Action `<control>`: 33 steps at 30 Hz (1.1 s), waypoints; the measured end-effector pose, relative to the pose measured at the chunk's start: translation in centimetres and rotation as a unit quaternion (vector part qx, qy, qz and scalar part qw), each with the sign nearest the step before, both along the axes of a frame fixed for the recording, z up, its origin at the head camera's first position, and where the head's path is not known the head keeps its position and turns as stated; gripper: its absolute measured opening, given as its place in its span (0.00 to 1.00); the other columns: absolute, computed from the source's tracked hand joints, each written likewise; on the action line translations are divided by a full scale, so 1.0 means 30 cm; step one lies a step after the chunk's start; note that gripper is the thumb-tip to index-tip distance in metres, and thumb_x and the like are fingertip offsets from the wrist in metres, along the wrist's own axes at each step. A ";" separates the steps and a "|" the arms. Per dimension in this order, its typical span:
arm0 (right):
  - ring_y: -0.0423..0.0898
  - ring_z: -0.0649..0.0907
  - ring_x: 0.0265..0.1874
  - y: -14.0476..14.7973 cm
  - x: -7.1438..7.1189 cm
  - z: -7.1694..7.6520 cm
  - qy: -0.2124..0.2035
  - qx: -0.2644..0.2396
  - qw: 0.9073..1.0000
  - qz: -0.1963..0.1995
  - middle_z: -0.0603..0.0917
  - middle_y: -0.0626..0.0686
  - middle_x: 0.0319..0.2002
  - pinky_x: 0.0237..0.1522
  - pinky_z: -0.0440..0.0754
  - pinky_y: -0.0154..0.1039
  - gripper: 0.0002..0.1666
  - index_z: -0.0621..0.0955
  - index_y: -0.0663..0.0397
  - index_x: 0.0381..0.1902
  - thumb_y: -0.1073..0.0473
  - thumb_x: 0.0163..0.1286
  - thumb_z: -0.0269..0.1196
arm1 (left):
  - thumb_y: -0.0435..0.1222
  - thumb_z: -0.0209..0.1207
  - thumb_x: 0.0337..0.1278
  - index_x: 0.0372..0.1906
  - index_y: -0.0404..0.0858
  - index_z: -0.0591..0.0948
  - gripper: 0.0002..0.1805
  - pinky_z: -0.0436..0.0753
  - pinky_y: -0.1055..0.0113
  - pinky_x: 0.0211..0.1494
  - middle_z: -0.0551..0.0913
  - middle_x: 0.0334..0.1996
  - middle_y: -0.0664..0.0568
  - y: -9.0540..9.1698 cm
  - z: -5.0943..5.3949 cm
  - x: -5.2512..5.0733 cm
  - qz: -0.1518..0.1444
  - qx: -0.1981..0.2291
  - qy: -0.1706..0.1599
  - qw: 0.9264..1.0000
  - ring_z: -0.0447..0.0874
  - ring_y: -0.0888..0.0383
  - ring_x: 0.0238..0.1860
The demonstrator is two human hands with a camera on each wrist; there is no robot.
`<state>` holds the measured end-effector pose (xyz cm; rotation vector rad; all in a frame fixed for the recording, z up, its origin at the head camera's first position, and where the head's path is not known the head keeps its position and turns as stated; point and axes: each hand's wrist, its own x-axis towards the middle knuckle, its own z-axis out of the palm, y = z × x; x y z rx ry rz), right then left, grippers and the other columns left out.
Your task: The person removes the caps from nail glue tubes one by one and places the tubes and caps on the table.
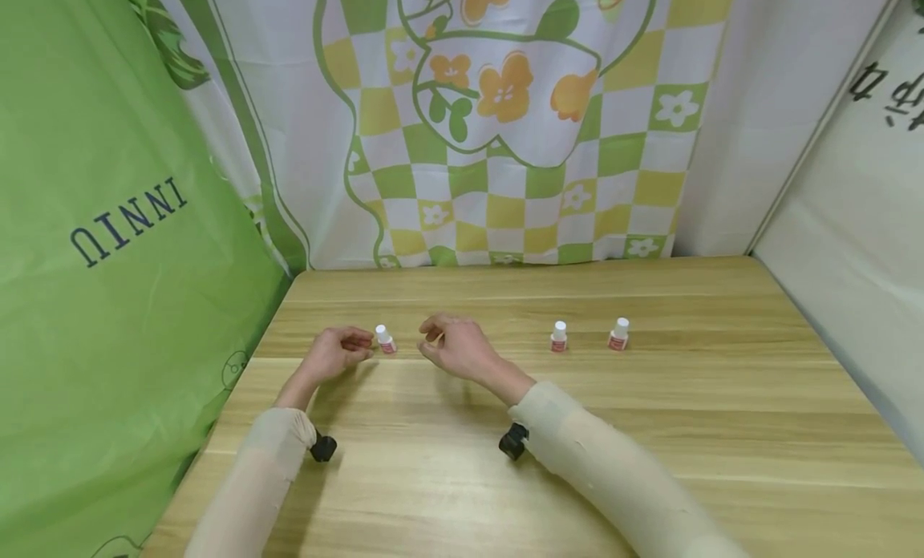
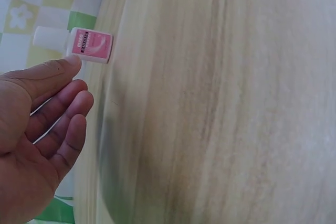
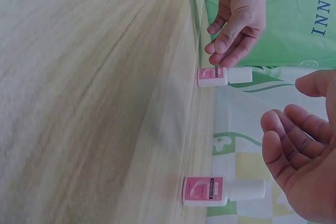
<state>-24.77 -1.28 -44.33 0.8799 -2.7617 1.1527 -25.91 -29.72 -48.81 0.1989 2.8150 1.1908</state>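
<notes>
A small white bottle with a pink label [image 1: 386, 341] stands upright on the table, left of the middle. Just to its left is my left hand [image 1: 335, 353], fingers loosely bent and nothing held. In the left wrist view the thumb tip overlaps the edge of the bottle [image 2: 92, 44]; whether it touches I cannot tell. My right hand [image 1: 462, 351] hovers to the right of the same bottle, apart from it, with relaxed, empty fingers. Two matching bottles, a middle one [image 1: 559, 337] and a far-right one [image 1: 618, 334], stand upright further right.
The wooden table [image 1: 447, 470] reaches back to a patterned curtain [image 1: 505, 189]. A green cloth [image 1: 108, 341] hangs along the left side, and a white one [image 1: 852, 245] along the right. Black wrist cameras, left [image 1: 322, 446] and right [image 1: 513, 442], sit beneath the sleeves.
</notes>
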 end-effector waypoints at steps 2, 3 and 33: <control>0.45 0.86 0.38 -0.005 -0.001 -0.001 0.000 -0.005 1.000 -0.002 0.88 0.51 0.41 0.46 0.83 0.40 0.16 0.83 0.56 0.50 0.55 0.68 0.63 | 0.30 0.67 0.59 0.52 0.29 0.83 0.17 0.86 0.67 0.44 0.87 0.46 0.37 -0.001 -0.001 -0.001 0.001 0.004 0.000 1.000 0.88 0.48 0.43; 0.44 0.86 0.37 -0.008 -0.002 -0.001 0.001 -0.006 1.000 -0.003 0.88 0.51 0.41 0.46 0.83 0.39 0.16 0.84 0.56 0.49 0.55 0.67 0.63 | 0.30 0.67 0.59 0.52 0.29 0.83 0.17 0.86 0.67 0.43 0.87 0.46 0.37 0.000 -0.001 -0.001 0.002 0.005 0.000 1.000 0.88 0.48 0.43; 0.41 0.86 0.37 -0.093 -0.021 -0.050 -0.034 -0.017 0.998 -0.053 0.89 0.46 0.38 0.41 0.81 0.35 0.10 0.84 0.49 0.44 0.56 0.65 0.62 | 0.30 0.67 0.58 0.50 0.30 0.84 0.15 0.84 0.74 0.37 0.89 0.44 0.38 0.002 -0.043 -0.021 0.006 0.023 0.011 1.000 0.89 0.51 0.40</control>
